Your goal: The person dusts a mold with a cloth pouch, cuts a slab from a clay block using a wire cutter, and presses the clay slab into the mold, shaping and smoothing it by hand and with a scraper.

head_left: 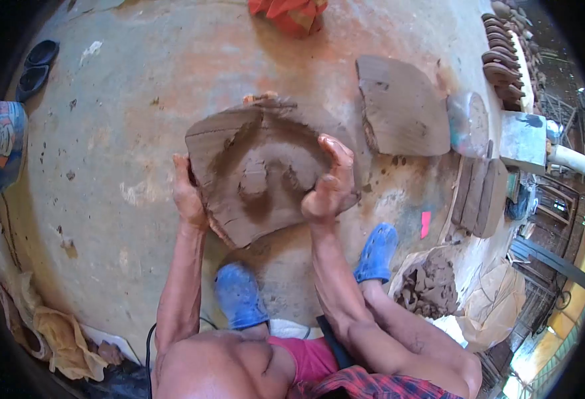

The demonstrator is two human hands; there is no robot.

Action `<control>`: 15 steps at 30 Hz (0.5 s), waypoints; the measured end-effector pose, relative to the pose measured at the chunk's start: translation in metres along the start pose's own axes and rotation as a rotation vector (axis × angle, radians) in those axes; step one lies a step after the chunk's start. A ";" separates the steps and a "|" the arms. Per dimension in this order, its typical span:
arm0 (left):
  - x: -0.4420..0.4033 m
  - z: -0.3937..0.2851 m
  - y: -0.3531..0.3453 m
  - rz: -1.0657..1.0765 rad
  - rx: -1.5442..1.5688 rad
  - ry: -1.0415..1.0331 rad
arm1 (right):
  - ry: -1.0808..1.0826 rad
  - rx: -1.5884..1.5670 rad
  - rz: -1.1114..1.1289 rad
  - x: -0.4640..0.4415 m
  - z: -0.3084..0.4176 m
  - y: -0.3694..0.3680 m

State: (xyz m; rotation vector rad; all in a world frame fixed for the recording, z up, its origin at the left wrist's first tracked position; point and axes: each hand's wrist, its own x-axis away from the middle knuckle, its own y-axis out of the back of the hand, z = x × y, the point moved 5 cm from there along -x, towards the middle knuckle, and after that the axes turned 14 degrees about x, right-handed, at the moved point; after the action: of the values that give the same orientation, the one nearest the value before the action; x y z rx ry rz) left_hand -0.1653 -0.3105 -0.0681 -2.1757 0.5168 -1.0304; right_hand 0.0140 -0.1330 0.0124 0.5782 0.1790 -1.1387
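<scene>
Two-handed hold: apart, the left hand (189, 193) clasped the left edge of a grooved clay slab (266, 176), and the right hand (332, 183) clasped its right edge.
Slab's place: between the hands, near the middle of the concrete floor (106, 233), just beyond a pair of blue clogs (239, 296). Whether its underside met the floor could not be told.
Slab's face: a deep curved groove ran around a rough raised middle.
Grip's reason: opposite edges were probably held so that the heavy, soft-looking clay had support on both sides.
Neighbouring clay: a smoother slab (405, 110) lay apart, toward the floor's far right corner, perhaps to stay within reach.
Floor's right edge: long clay pieces (482, 196) leaned close together, likely to save room; a crumbled clay heap (432, 286) sat nearer.
Floor's left edge: a printed bucket (3, 146) and black sandals (37, 66) stood, seemingly out of the way.
</scene>
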 end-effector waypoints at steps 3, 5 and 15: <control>0.008 0.005 0.012 -0.023 0.027 -0.036 | 0.160 0.785 0.055 0.020 0.011 -0.013; 0.020 0.007 0.004 -0.001 0.054 -0.038 | 0.198 0.899 0.041 0.020 0.019 -0.013; 0.026 0.006 0.005 -0.061 -0.011 -0.123 | 0.296 1.050 0.074 0.022 0.012 -0.021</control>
State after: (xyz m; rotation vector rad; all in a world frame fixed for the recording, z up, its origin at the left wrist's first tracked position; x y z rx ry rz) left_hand -0.1455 -0.3269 -0.0606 -2.2606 0.4023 -0.9203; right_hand 0.0032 -0.1632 0.0060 1.6695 -0.2145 -1.0127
